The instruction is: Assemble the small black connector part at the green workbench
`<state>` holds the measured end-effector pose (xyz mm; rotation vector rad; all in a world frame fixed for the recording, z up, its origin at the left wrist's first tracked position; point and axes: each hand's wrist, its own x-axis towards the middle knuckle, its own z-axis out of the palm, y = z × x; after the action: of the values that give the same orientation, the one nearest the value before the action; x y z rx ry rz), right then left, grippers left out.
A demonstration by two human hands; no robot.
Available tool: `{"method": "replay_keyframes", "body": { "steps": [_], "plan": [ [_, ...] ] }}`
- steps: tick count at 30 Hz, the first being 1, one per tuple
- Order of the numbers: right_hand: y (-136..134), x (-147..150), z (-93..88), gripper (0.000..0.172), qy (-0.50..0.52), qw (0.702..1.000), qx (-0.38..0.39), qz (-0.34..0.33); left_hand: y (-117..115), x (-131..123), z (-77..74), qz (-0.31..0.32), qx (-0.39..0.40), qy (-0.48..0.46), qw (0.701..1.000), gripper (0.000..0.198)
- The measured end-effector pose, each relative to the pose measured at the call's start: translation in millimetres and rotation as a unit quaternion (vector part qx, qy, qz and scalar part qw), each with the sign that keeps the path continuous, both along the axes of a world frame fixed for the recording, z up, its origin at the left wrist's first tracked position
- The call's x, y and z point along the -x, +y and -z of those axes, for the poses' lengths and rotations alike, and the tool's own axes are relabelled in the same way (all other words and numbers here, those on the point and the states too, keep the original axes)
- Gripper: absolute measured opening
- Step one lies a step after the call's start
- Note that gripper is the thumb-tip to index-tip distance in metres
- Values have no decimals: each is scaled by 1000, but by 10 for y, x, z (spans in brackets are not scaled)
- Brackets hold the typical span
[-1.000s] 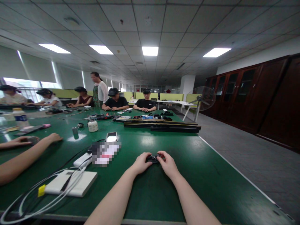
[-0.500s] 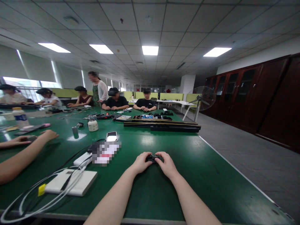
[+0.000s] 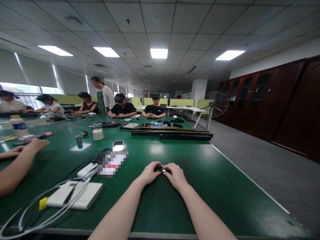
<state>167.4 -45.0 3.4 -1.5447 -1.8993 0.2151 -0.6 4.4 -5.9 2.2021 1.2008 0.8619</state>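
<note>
A small black object [image 3: 162, 169] rests on the green table [image 3: 215, 186] in front of me, pinched from both sides. My left hand [image 3: 150, 173] grips its left end with curled fingers. My right hand [image 3: 176, 175] closes on its right end, fingers over the top. Most of the object is hidden between my fingers, so I cannot make out what it is.
To my left lie a white flat box with white cables [image 3: 75, 196], a white power strip [image 3: 87, 170] and a phone [image 3: 118, 145]. A neighbour's arm [image 3: 17, 166] reaches over the table. Long black bars [image 3: 172, 134] lie further back. Several people sit at the far end. A fan [image 3: 216, 105] stands on the right.
My hands stay on the small black object, with the fingers closing slightly over it. The neighbour's hand at the left has drawn back to the left. The view has tilted a little.
</note>
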Motion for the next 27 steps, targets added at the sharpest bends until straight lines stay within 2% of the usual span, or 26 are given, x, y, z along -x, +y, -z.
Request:
{"method": "replay_keyframes", "body": {
  "steps": [12, 18, 27],
  "plan": [
    [-11, 15, -7, 20, -6, 1000, 21, 20, 15, 12, 5, 13, -2, 15, 1000, 42],
    [2, -9, 2, 23, 7, 999, 31, 3, 2, 8, -4, 1, -19, 54, 998, 41],
    [64, -61, 89, 35, 119, 992, 30, -36, 9, 17, 10, -3, -31, 69, 997, 40]
  ]
}}
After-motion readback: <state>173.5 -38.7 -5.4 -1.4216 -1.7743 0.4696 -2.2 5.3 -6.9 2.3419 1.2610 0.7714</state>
